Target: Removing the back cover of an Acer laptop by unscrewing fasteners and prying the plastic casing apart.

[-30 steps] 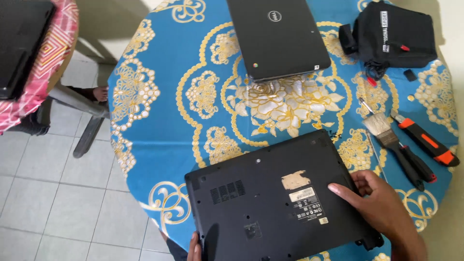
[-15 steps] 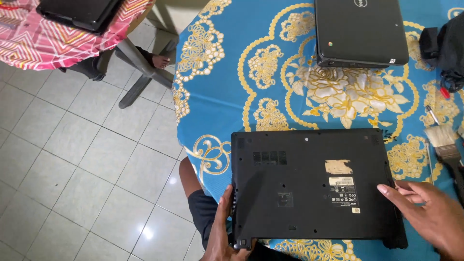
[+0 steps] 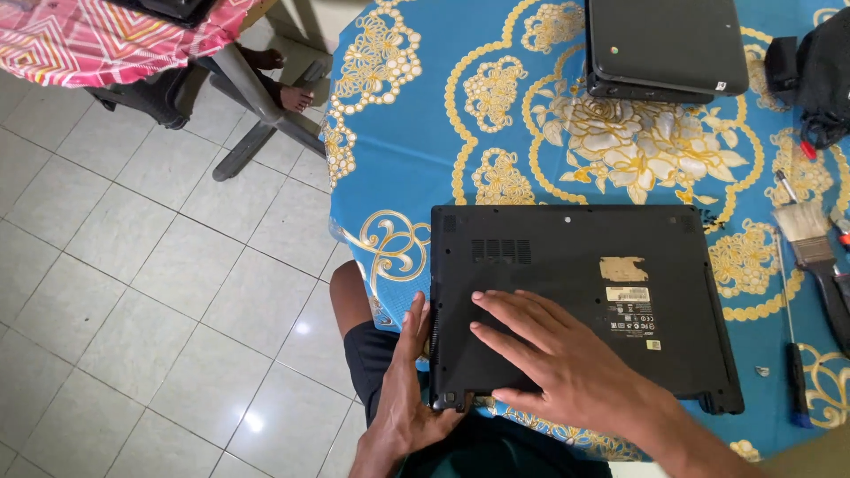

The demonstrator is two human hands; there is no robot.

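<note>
– Black laptop (image 3: pixel 584 301), upside down. Where is it?
– On the blue table (image 3: pixel 416 133), near the edge.
– What do the hands do?
– The right hand (image 3: pixel 567 363) lies flat on it, fingers spread. The left hand (image 3: pixel 409 389) presses its side, fingers together. A brush (image 3: pixel 815 252) lies close by.

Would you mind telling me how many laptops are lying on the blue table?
2. One laptop lies upside down at the near edge under both hands; a second closed laptop sits at the far side. A dark object on the pink table is cropped, so unclear.
</note>
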